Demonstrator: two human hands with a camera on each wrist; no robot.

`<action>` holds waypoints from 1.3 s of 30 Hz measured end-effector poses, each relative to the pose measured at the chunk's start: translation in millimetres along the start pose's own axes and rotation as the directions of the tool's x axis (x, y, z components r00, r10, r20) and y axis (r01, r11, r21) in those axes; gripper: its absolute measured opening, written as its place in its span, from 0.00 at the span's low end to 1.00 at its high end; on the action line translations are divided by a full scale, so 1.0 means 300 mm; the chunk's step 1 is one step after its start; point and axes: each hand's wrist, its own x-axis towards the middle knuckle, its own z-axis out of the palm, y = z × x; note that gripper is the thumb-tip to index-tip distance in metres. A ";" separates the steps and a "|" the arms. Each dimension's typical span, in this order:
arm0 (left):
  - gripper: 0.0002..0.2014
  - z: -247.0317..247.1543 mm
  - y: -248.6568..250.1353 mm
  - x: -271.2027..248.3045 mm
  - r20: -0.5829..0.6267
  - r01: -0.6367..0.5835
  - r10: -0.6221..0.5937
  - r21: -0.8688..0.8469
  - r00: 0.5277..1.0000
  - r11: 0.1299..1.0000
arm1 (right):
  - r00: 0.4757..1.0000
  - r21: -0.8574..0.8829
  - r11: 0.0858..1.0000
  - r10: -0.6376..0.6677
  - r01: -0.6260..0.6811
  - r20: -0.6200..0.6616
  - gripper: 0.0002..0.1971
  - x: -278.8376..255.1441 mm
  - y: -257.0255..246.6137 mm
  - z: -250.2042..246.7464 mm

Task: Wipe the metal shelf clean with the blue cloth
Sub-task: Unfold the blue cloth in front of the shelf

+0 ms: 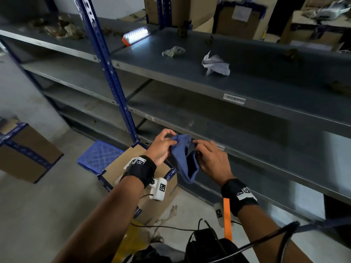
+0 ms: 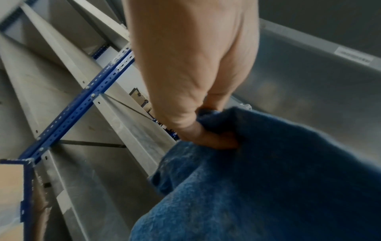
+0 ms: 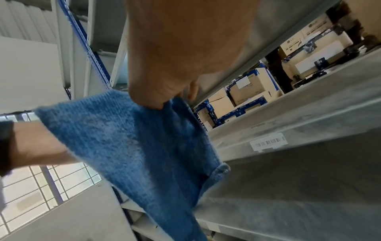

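Observation:
A blue cloth (image 1: pixel 183 158) hangs between both hands in front of the grey metal shelf (image 1: pixel 190 78). My left hand (image 1: pixel 163 144) pinches the cloth's upper left edge. My right hand (image 1: pixel 210 158) pinches its upper right edge, and the rest drapes down. In the left wrist view the thumb and fingers of the left hand (image 2: pixel 198 124) squeeze a fold of the cloth (image 2: pixel 268 179). From the right wrist, the right hand (image 3: pixel 164 101) grips the cloth (image 3: pixel 134 146) by its top, beside a lower shelf (image 3: pixel 299 187). Both hands are below the top shelf, level with a lower one.
On the top shelf lie a crumpled white paper (image 1: pixel 215 64), a crumpled wrapper (image 1: pixel 173 51), a lit orange lamp (image 1: pixel 135 36) and dry debris. Blue uprights (image 1: pixel 112 73) divide the rack. Cardboard boxes (image 1: pixel 24 154) and a blue crate (image 1: pixel 98 156) sit on the floor.

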 end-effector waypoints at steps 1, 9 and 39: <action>0.17 -0.003 -0.002 0.004 -0.054 -0.023 0.025 0.033 0.998 0.999 | 1.000 -0.017 1.000 -0.008 0.008 0.004 0.08 -0.003 0.016 -0.006; 0.13 -0.010 0.003 0.028 -0.225 -0.091 0.088 -0.003 0.970 0.996 | 0.975 0.010 0.977 0.213 -0.214 0.071 0.09 0.011 0.078 -0.055; 0.12 -0.364 0.319 0.296 -0.105 -0.348 0.423 0.412 0.900 0.842 | 0.821 0.140 0.810 0.551 -0.570 0.150 0.10 0.424 0.119 -0.133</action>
